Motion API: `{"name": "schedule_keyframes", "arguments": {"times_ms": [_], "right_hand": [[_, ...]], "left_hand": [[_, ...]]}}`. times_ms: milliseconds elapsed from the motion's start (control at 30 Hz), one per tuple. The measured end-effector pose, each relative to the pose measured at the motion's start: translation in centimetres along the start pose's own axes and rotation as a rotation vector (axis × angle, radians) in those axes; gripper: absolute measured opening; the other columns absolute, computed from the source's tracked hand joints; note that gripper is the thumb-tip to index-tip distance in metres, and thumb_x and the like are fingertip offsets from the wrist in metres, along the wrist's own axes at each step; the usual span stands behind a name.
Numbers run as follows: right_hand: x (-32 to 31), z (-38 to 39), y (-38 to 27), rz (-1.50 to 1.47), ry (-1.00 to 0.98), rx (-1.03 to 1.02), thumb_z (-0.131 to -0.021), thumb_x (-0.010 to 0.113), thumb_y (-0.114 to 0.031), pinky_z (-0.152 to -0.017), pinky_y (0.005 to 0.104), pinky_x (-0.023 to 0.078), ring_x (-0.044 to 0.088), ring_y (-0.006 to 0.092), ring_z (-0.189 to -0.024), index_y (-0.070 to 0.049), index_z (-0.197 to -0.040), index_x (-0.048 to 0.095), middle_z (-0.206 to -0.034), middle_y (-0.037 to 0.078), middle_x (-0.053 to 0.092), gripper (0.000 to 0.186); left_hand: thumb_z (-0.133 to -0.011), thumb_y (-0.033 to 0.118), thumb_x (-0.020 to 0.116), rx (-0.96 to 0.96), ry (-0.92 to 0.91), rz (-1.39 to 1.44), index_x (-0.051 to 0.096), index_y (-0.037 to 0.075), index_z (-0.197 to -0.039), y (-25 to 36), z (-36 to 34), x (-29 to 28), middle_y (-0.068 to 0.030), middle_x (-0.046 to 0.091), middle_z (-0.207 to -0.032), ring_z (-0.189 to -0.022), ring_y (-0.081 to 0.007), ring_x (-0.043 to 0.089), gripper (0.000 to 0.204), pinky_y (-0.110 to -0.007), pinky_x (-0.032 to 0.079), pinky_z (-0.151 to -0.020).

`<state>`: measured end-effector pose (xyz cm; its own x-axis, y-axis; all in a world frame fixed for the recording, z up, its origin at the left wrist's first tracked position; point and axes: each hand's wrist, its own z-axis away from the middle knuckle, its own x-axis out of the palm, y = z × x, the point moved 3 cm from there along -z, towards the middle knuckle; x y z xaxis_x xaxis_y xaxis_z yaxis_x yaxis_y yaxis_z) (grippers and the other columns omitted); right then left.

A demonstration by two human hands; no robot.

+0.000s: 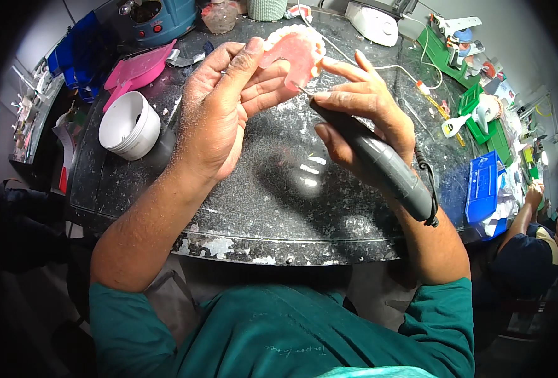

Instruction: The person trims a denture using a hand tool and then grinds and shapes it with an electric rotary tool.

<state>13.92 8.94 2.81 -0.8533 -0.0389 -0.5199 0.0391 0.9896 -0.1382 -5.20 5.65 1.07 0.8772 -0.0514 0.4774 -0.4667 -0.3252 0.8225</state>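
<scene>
My left hand (222, 113) grips a pink denture plate (296, 51) with cream teeth along its curved edge, holding it up above the dark worktable (250, 223); thumb and fingers are on its left side. My right hand (377, 120) is closed on a dark cylindrical handpiece (373, 167) with a coiled black cord. The handpiece's slim metal tip is at the lower right end of the denture, apparently touching it. My right fingertips are at or just beside the teeth. Pale dust coats my left hand.
At left stand a white tub (129, 126) and pink dustpan (139, 66); at back, a blue machine (153, 22), jars and a white device (370, 24). Green trays (481, 123), a blue bin (481, 186) and cables lie right. A co-worker (528, 258) sits at far right.
</scene>
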Motion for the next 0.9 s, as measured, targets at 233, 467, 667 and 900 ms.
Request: {"name": "schedule_keyframes", "arguments": {"times_ms": [233,467,667,900], "right_hand": [[0.13,0.4,0.51,-0.026,0.047,0.026,-0.069,0.08,-0.002,-0.11,0.0604,0.03,0.063,0.0284,-0.116,-0.012,-0.105,0.067,-0.099,0.005,0.07,0.04],[0.02,0.28,0.22,-0.016,0.06,0.051,-0.076,0.076,-0.002,-0.111,0.0611,0.028,0.061,0.0365,-0.118,-0.007,-0.106,0.061,-0.101,0.01,0.07,0.034],[0.02,0.16,0.02,-0.001,0.017,0.036,-0.071,0.079,0.0,-0.109,0.0575,0.034,0.063,0.0263,-0.116,-0.012,-0.104,0.067,-0.105,0.007,0.07,0.037],[0.32,0.4,0.48,0.001,0.06,0.073,-0.07,0.08,-0.003,-0.108,0.0561,0.036,0.064,0.0266,-0.115,-0.013,-0.106,0.068,-0.105,0.007,0.07,0.039]], "left_hand": [[-0.099,0.023,0.059,0.036,0.026,-0.007,0.059,0.004,-0.103,0.05,0.01,0.56,-0.0161,0.068,-0.099,-0.092,-0.0234,0.071,0.019,-0.036,0.061,-0.084],[-0.1,0.023,0.057,0.06,-0.014,-0.059,0.059,0.006,-0.104,0.14,-0.04,0.33,-0.0184,0.069,-0.102,-0.094,-0.0242,0.071,0.018,-0.037,0.06,-0.085],[-0.1,0.023,0.057,0.066,-0.024,-0.054,0.059,0.006,-0.104,0.23,-0.01,0.15,-0.0179,0.069,-0.102,-0.094,-0.0242,0.071,0.018,-0.037,0.06,-0.085],[-0.1,0.022,0.057,0.088,-0.029,-0.087,0.059,0.006,-0.103,0.22,0.03,0.41,-0.0178,0.069,-0.102,-0.094,-0.024,0.071,0.017,-0.037,0.06,-0.085]]}}
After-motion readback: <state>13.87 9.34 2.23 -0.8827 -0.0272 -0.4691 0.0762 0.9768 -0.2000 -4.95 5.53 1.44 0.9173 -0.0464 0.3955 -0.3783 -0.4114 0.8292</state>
